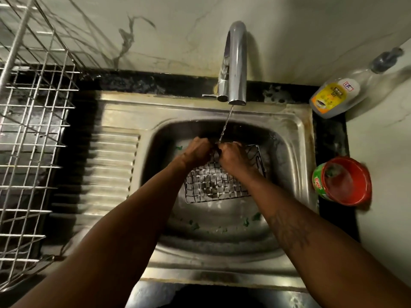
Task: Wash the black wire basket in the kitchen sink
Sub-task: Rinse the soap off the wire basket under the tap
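My left hand (196,152) and right hand (232,156) both grip the far rim of the black wire basket (213,184), which sits in the sink (298,156) under the running tap (235,63). It looks soapy, and I'd say the rinsing is barely begun.

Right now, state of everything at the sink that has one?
tap: running, thin stream.
sink: wet, green scraps in the bowl.
black wire basket: in the bowl, foamy, far edge under the stream.
left hand: grips basket's far edge.
right hand: grips basket's far edge.
red tub: open, no lid.
bottle: capped.
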